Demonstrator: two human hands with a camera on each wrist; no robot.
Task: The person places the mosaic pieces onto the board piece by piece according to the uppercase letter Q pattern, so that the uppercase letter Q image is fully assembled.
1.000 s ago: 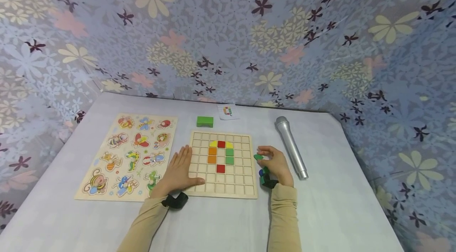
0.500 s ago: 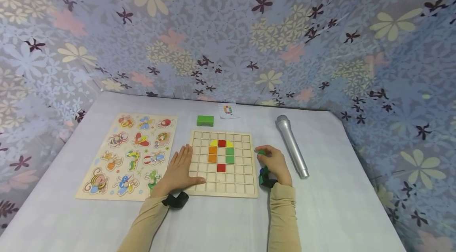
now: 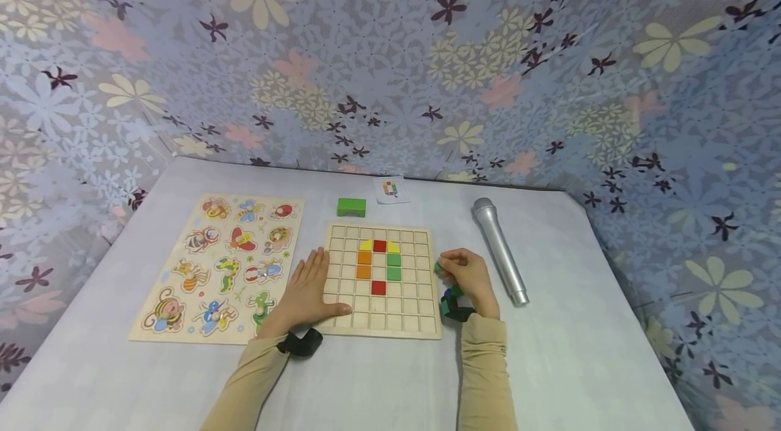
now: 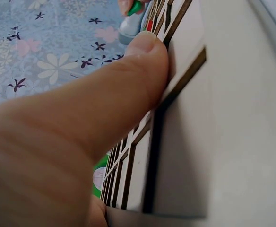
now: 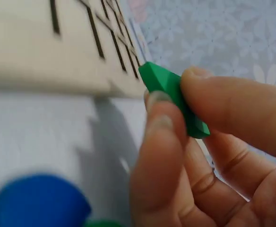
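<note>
My right hand (image 3: 471, 280) pinches a small green wooden piece (image 5: 164, 85) between thumb and fingertips, just off the right edge of the gridded wooden board (image 3: 354, 321). Its full outline is partly covered by the fingers. My left hand (image 3: 305, 294) lies with straight fingers over the board's left edge, the thumb (image 4: 128, 80) on its lower squares. On the grid, red, yellow, orange and green pieces form a ring around bare squares; one is a red square (image 3: 378, 288). Below the right hand lie a blue piece (image 5: 38, 203) and green pieces, partly hidden by the wrist strap.
A wooden insect puzzle (image 3: 234, 241) lies left of the board. Behind it are a green block (image 3: 351, 207) and a small card (image 3: 392, 190) with a coloured pattern. A silver toy microphone (image 3: 500, 251) lies to the right. Patterned cloth rises behind the table.
The green piece has been turned in my right fingers, its rounded face showing half a second ago and less of it now. My left hand has stayed still on the board.
</note>
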